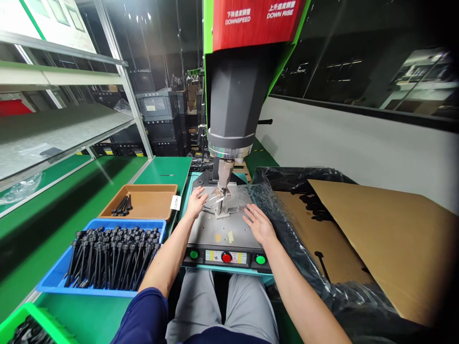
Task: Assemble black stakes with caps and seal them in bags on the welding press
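Note:
My left hand (pixel 196 202) hovers over the left side of the machine's metal base plate (pixel 204 231), fingers apart and holding nothing. On the right, my right hand (pixel 261 224) is also open and empty, its fingers spread above the plate's right edge. Between them stands a small metal fixture (pixel 221 214) with clear plastic (pixel 239 197) around it. Directly above, the press machine's metal horn (pixel 225 173) points down. A small black piece (pixel 223 191) shows at the horn's tip; its shape is too small to make out.
Green buttons (pixel 194 254) and a red button (pixel 226 258) line the machine's front. To the left, a blue tray (pixel 103 292) holds many black stemmed parts (pixel 111 253); a brown tray (pixel 154 200) holds several. At right stands a plastic-lined box (pixel 304 253) with cardboard (pixel 387 229).

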A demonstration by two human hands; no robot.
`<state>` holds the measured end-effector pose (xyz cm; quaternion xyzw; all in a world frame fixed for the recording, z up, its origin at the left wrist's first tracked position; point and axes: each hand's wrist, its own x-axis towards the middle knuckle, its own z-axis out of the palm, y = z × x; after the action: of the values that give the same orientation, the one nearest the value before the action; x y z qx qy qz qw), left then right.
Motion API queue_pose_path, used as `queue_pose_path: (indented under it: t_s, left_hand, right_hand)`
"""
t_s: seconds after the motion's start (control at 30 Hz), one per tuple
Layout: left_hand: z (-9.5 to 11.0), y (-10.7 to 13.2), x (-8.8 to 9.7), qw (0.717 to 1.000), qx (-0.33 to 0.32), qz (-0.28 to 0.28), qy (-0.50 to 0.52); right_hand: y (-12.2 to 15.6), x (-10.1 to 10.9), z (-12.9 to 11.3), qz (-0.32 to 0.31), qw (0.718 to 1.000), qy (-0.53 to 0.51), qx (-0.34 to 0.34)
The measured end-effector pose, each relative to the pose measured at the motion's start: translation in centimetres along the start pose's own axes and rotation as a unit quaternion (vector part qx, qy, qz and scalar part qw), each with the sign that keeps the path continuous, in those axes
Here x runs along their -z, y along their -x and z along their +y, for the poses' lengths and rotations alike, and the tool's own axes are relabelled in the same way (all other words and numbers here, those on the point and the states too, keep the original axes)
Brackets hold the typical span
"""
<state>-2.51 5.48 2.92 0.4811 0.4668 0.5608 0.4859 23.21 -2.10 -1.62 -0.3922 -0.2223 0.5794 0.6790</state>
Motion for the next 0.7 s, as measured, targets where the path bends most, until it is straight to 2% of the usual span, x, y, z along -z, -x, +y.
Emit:
queue_pose_path:
  t_s: [0.33, 0.47, 0.6, 0.7]
  left_hand:
    - [-0.4, 0.9, 0.4, 1.0, 0.015, 0.007, -0.003]
    - [-0.8, 1.7, 1.1, 1.0, 0.01, 0.014, -0.015]
    - [-1.5, 4.9, 2.9, 0.994, -0.034, 0.071, -0.071]
    - [-3.2, 8.9, 5.0, 0.98, -0.074, 0.135, -0.129]
  right_hand:
    - [0.7, 0.6, 0.4, -0.015, 1.0, -0.001, -0.014]
    - [2.0, 1.5, 0.9, -0.023, 0.999, 0.016, -0.016]
    - [4.4, 4.2, 1.7, 0.036, 0.993, 0.108, 0.042]
    - [6.4, 7.4, 2.4, 0.103, 0.955, 0.252, 0.12]
